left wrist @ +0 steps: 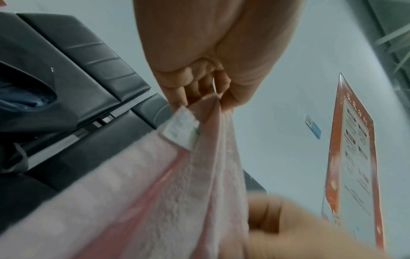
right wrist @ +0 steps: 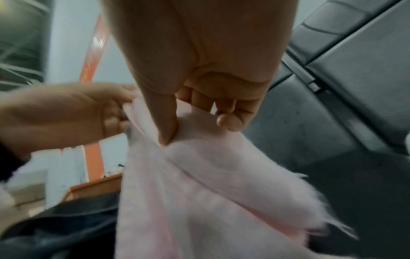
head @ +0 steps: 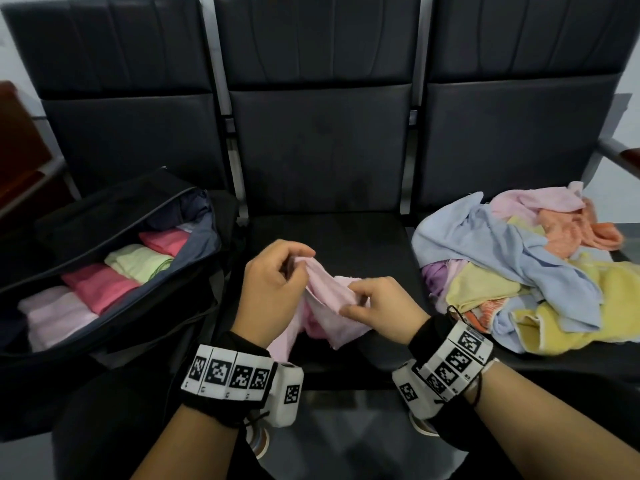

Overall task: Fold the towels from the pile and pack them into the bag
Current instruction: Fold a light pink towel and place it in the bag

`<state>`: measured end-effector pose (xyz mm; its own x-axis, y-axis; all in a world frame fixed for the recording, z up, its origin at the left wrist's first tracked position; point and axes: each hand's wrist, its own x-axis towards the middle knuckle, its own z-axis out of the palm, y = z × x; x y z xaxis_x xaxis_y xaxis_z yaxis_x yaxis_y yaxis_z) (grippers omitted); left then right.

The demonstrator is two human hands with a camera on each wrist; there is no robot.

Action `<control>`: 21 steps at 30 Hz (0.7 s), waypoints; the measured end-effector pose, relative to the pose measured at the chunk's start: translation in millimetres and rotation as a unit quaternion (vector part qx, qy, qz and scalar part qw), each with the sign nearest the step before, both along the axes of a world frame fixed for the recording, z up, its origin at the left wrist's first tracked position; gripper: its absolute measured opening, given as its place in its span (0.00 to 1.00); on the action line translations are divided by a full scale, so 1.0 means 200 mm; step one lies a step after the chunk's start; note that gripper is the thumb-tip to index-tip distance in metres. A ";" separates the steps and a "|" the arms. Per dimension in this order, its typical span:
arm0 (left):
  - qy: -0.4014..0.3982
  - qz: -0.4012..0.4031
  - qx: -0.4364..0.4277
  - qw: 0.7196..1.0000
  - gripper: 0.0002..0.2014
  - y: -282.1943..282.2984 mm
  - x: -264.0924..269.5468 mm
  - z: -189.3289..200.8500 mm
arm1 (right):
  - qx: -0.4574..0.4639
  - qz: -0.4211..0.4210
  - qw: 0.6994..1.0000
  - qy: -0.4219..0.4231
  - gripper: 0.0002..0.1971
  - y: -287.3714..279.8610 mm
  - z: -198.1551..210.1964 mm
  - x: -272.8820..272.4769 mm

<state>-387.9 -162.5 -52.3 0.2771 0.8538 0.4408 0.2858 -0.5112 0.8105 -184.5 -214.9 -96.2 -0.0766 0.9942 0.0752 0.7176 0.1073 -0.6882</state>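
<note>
A pale pink towel [head: 329, 299] hangs crumpled between both hands above the middle seat. My left hand [head: 273, 275] pinches its upper edge, near a white label [left wrist: 180, 130]; the towel [left wrist: 155, 192] drapes down from that pinch. My right hand [head: 374, 306] pinches the cloth lower and to the right, thumb pressed into the towel [right wrist: 199, 184]. The open black bag [head: 104, 216] lies on the left seat with several folded towels [head: 100, 289] in a row inside. The pile of loose towels [head: 519, 271], blue, yellow, pink and orange, lies on the right seat.
A row of three dark padded seats [head: 322, 150] with metal dividers [head: 225, 109] runs across the view. A metal armrest [head: 620, 154] sits at the far right. A red poster [left wrist: 355, 140] hangs on the wall. My knees are under the hands.
</note>
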 end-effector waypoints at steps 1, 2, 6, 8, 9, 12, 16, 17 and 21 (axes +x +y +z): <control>-0.012 0.018 0.014 1.000 0.14 0.01 -0.01 0.02 | -0.023 -0.006 0.999 -0.022 0.19 0.00 -0.04 0.03; -0.022 0.035 0.026 0.999 0.13 0.02 -0.02 0.04 | -0.044 -0.008 0.998 -0.043 0.20 0.00 -0.07 0.05; -0.027 0.087 0.064 0.994 0.12 0.06 -0.09 0.12 | -0.078 0.008 0.989 -0.129 0.15 -0.01 -0.17 0.11; -0.020 0.101 0.093 0.990 0.14 0.07 -0.13 0.16 | -0.060 0.033 0.979 -0.192 0.13 -0.02 -0.18 0.12; -0.016 0.108 0.109 0.988 0.15 0.07 -0.14 0.17 | -0.048 0.044 0.972 -0.225 0.13 -0.02 -0.18 0.12; -0.011 0.129 0.134 0.982 0.15 0.09 -0.19 0.20 | -0.015 0.063 0.960 -0.272 0.11 -0.02 -0.17 0.15; 0.004 0.143 0.161 0.977 0.12 0.11 -0.25 0.23 | 0.038 0.078 0.951 -0.295 0.08 -0.02 -0.13 0.18; 0.006 0.146 0.165 0.975 0.12 0.12 -0.27 0.24 | 0.051 0.075 0.951 -0.297 0.07 -0.02 -0.11 0.19; 0.020 0.183 0.169 0.968 0.11 0.15 -0.33 0.27 | 0.100 0.055 0.953 -0.282 0.06 0.01 -0.01 0.24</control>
<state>-453.6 -131.6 1.6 0.0061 0.7069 0.7073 0.5255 -0.6041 0.5992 -137.0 -213.2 -98.6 -0.2631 0.9483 0.1776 0.9442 0.2909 -0.1545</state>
